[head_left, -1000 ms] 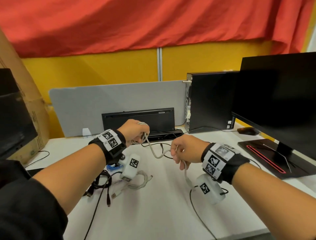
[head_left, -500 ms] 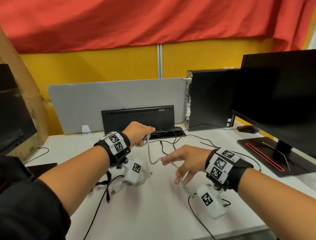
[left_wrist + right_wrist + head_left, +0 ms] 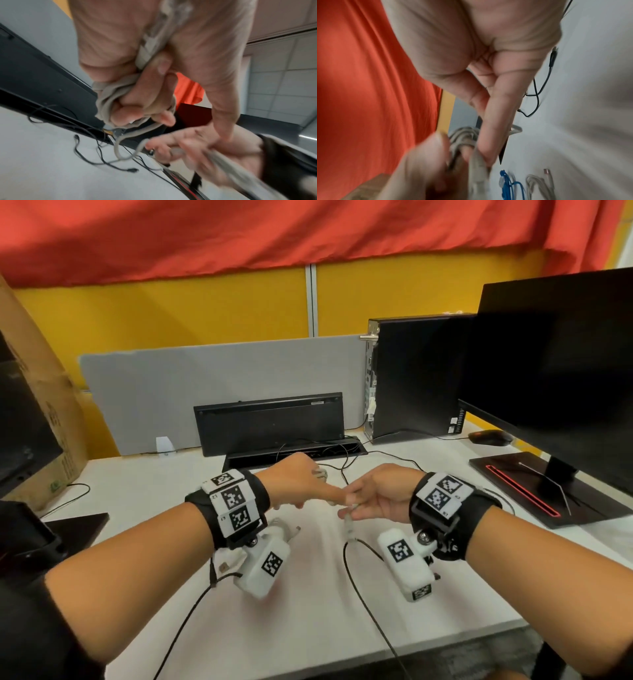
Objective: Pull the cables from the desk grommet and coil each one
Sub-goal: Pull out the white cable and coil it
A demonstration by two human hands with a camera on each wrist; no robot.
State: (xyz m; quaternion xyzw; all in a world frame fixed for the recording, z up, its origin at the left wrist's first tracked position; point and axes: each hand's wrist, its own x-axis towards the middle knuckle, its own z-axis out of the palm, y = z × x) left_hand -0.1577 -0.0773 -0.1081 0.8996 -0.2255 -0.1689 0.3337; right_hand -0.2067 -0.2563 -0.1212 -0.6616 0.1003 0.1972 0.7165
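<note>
My left hand (image 3: pixel 301 484) grips several loops of a grey cable (image 3: pixel 109 97) wound around its curled fingers. Just to its right, my right hand (image 3: pixel 373 498) pinches the free end of the same grey cable (image 3: pixel 348 523), whose plug end hangs below the fingers; the two hands touch above the desk. In the right wrist view the grey loops (image 3: pixel 462 136) sit beside my fingers (image 3: pixel 494 128). The black grommet tray (image 3: pixel 294 455) lies open behind the hands, with thin black cables (image 3: pixel 346 470) trailing out of it onto the white desk (image 3: pixel 308 628).
A coiled blue cable (image 3: pixel 508 185) and a coiled grey cable (image 3: pixel 539 185) lie on the desk under my left arm. A black keyboard (image 3: pixel 270 422) leans on the grey divider. A black computer tower (image 3: pixel 414 378), monitor (image 3: pixel 555 378), mouse (image 3: pixel 489 437) and cardboard box (image 3: pixel 44 419) surround the workspace.
My right hand has moved up and left to meet the left hand, and now pinches the cable near its end. The slack loop between the hands is gone.
</note>
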